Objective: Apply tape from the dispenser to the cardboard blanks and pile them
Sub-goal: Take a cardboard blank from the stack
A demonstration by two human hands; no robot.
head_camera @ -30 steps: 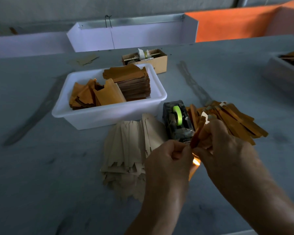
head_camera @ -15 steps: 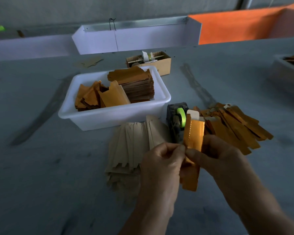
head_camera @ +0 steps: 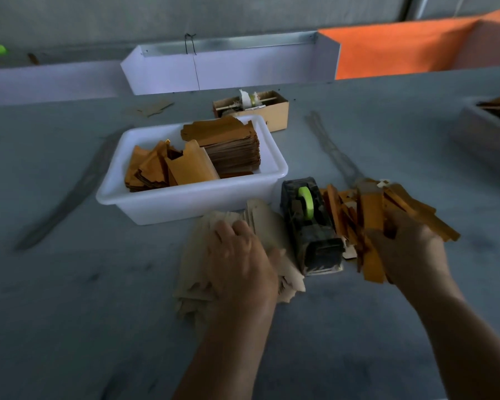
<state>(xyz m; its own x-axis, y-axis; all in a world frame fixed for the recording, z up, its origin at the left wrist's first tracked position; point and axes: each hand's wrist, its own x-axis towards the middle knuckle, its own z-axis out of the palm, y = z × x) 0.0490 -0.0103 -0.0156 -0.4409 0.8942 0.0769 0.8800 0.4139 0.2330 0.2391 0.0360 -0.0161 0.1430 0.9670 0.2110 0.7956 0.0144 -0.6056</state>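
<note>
Sitting on the grey surface (head_camera: 70, 327) between the two hands, the dark tape dispenser (head_camera: 311, 226) carries a roll of bright green tape (head_camera: 306, 200) and points its cutter end toward the person. Just to its left a fanned pile of pale cardboard blanks (head_camera: 260, 217) lies flat, and the left hand (head_camera: 240, 261) rests on top of it, palm down. Its fingers reach over the sheets and look fairly flat, though whether their tips curl round an edge cannot be told from this view. To the right of the dispenser lies a loose heap of orange-gold folded blanks (head_camera: 413, 206), touching or nearly touching the dispenser's side. The right hand (head_camera: 407, 249) is over the near part of that heap, its grip closed round one long orange blank (head_camera: 373, 223) that runs from beyond the fingers down to below the palm.

Behind the pale pile stands a white plastic tub (head_camera: 185, 197) holding more orange blanks: a neat stack (head_camera: 231, 148) at the right end and a looser bunch leaning at the left. Farther back sits a small open cardboard box (head_camera: 274, 112) with something white and green inside, too small to make out. Along the far edge run a white tray-like bin (head_camera: 228, 70) and an orange panel (head_camera: 401, 47). A grey bin (head_camera: 482, 134) with brown pieces shows at the right edge, blurred.
</note>
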